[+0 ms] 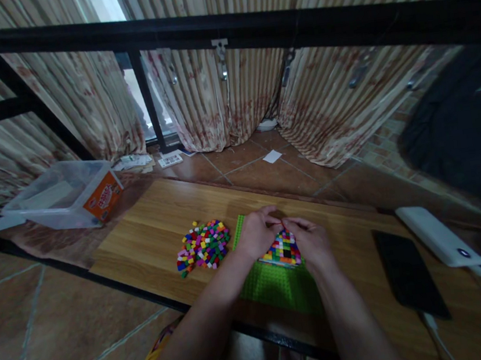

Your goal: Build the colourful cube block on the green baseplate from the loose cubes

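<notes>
Your left hand (256, 233) and right hand (311, 240) meet over the far part of a green baseplate (280, 285) that lies flat on the wooden table (154, 225), close to its near edge. Both hands rest on a patch of small coloured bricks (283, 250) already pressed onto the plate. The fingers (271, 214) of the left hand are bent together and touch the tips of the right hand's fingers (292, 223) just above that patch. Whether they pinch a brick between them you cannot tell, since the spot is too small and dim.

Just to the left of the plate sits a loose heap of bricks (203, 246) in many colours, near your left hand but not touching it. To your right a dark phone (410, 273) lies flat on the table, with a white power bank (435, 235) beyond it. At the far left a clear plastic tub (64, 194) with an orange label lies tilted on its side. Striped curtains (213, 101) hang behind a black metal frame (248, 30).
</notes>
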`<state>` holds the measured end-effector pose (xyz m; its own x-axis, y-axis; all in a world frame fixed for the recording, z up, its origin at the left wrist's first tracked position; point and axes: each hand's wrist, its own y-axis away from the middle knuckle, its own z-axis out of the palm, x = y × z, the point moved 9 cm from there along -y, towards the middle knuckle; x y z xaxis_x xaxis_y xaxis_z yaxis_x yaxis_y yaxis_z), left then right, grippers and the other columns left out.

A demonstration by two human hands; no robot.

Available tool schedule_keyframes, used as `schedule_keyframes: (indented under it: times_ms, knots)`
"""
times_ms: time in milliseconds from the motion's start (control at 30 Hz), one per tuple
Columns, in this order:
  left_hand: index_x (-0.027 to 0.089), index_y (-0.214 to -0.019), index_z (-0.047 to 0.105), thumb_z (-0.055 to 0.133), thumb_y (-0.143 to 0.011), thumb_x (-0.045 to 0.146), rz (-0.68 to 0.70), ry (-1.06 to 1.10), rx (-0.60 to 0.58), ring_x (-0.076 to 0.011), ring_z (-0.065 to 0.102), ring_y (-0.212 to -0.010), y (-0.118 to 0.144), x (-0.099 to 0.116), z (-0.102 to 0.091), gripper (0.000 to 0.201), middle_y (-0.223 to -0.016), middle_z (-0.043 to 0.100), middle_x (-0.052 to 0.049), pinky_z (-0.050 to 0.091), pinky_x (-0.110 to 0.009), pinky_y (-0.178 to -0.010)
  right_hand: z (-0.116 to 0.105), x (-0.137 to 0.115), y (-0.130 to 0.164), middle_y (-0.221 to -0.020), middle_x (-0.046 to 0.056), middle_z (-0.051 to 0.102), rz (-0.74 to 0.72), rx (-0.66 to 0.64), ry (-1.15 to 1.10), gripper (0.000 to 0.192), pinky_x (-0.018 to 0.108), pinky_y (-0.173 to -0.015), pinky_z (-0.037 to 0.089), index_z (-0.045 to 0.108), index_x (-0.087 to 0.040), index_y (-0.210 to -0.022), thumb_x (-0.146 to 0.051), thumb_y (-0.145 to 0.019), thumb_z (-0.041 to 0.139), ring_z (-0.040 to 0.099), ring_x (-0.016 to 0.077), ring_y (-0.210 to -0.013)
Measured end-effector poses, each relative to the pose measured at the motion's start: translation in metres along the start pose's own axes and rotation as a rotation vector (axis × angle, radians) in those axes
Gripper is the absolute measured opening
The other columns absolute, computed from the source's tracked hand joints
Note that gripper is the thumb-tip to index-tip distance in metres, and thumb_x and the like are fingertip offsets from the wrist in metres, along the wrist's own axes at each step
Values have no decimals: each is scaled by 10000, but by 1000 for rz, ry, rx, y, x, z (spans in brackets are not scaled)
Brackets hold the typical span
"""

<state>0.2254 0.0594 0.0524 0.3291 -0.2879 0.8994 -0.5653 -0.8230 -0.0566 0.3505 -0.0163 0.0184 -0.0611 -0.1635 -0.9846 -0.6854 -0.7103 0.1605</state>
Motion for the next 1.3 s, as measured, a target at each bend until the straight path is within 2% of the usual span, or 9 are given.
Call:
schedule_keyframes:
  times_ms: [133, 300, 433, 600, 700, 867, 933, 1067, 1300]
  knots:
    - [166, -1270, 598, 636, -796, 177, -18, -33, -27, -183, 711, -959, -2, -2, 2, 476, -960, 772, -31, 513, -280, -933, 2, 0, 0, -704, 40, 740, 6, -16, -28, 263, 311, -650, 493, 756, -195, -726, -385, -547, 777, 653, 196, -673]
    - [154, -1245, 611, 634, -797, 184, -16, -40, -31, -186, 717, -930, -2, -3, 3, 450, -976, 769, -46, 532, -285, -893, 0, 2, 2, -718, 30, 746, -7, 3, -35, 256, 300, -664, 501, 760, -201, -723, -389, -551, 788, 659, 193, -692]
    - [150, -1249, 603, 619, -806, 178, 19, 30, -19, -182, 708, -959, 1, -5, 5, 444, -1002, 763, -52, 529, -292, -926, 1, 8, 3, -712, 34, 743, 62, -26, -114, 339, 292, -625, 508, 754, -189, -749, -458, -549, 803, 657, 184, -656]
    - [174, -1193, 631, 481, -841, 93, 100, 62, -7, -159, 661, -1085, 6, -3, 6, 391, -1129, 727, -44, 472, -309, -1037, -3, 13, 2, -733, 71, 749, 162, -21, -138, 441, 294, -630, 522, 751, -169, -760, -592, -639, 729, 673, 188, -670]
    - [183, -1096, 676, 462, -839, 81, 116, 13, 15, -161, 625, -1154, 8, 0, 4, 350, -1222, 686, -44, 431, -312, -1083, -1, 11, 1, -738, 68, 748, 130, -16, -100, 454, 295, -632, 519, 747, -166, -767, -601, -638, 731, 677, 196, -687]
    - [165, -1080, 679, 447, -848, 70, 114, 2, 36, -163, 627, -1149, 10, 3, 2, 342, -1270, 657, -70, 438, -298, -1070, 7, 7, 0, -706, 35, 733, 46, -56, -38, 402, 290, -628, 502, 736, -172, -742, -538, -582, 779, 664, 195, -675]
    - [156, -1112, 670, 436, -848, 67, 106, 23, 39, -170, 622, -1157, 9, 2, 3, 364, -1301, 636, -82, 445, -305, -1063, 6, 6, 0, -707, 27, 732, 23, -41, 22, 377, 284, -623, 493, 746, -179, -758, -503, -568, 787, 661, 193, -679]
    - [135, -1254, 597, 416, -847, 67, 74, 67, 29, -165, 665, -1065, 9, -2, 7, 450, -1228, 678, -101, 475, -313, -1028, 5, 6, -1, -739, 30, 745, 16, -31, 87, 352, 283, -612, 486, 758, -186, -784, -476, -585, 770, 665, 198, -690]
    - [138, -1305, 558, 430, -843, 71, 65, 31, 33, -168, 653, -1092, 9, -2, 7, 485, -1167, 706, -92, 465, -303, -1032, 6, 3, -1, -729, 41, 750, -10, -19, 122, 334, 288, -606, 475, 764, -182, -770, -466, -594, 753, 659, 202, -677]
